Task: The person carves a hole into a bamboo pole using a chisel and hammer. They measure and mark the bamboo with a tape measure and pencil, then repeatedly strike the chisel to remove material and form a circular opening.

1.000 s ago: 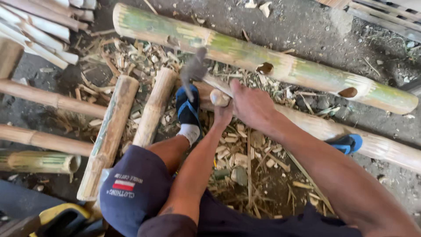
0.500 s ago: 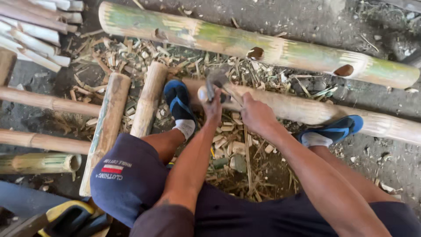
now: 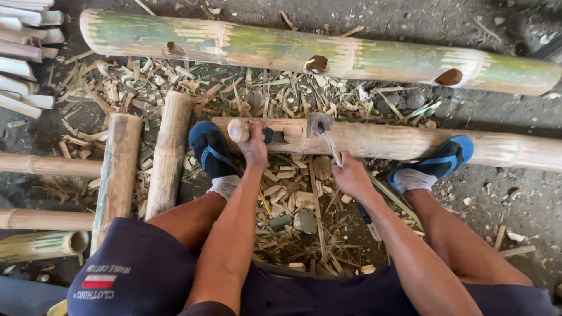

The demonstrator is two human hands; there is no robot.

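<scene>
While the left hand [image 3: 253, 145] closes around a wooden-handled chisel [image 3: 257, 132] and the right hand [image 3: 351, 175] grips a hammer [image 3: 323, 131], the pale bamboo pole [image 3: 380, 140] directly beneath them, pinned underfoot, appears stiff, round and roll-prone.

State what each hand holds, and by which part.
Left hand: chisel, gripped just below its rounded wooden butt. Right hand: hammer, held low on its handle.

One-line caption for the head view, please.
Left hand grips wooden-handled chisel on pale bamboo pole; right hand holds metal hammer.
</scene>
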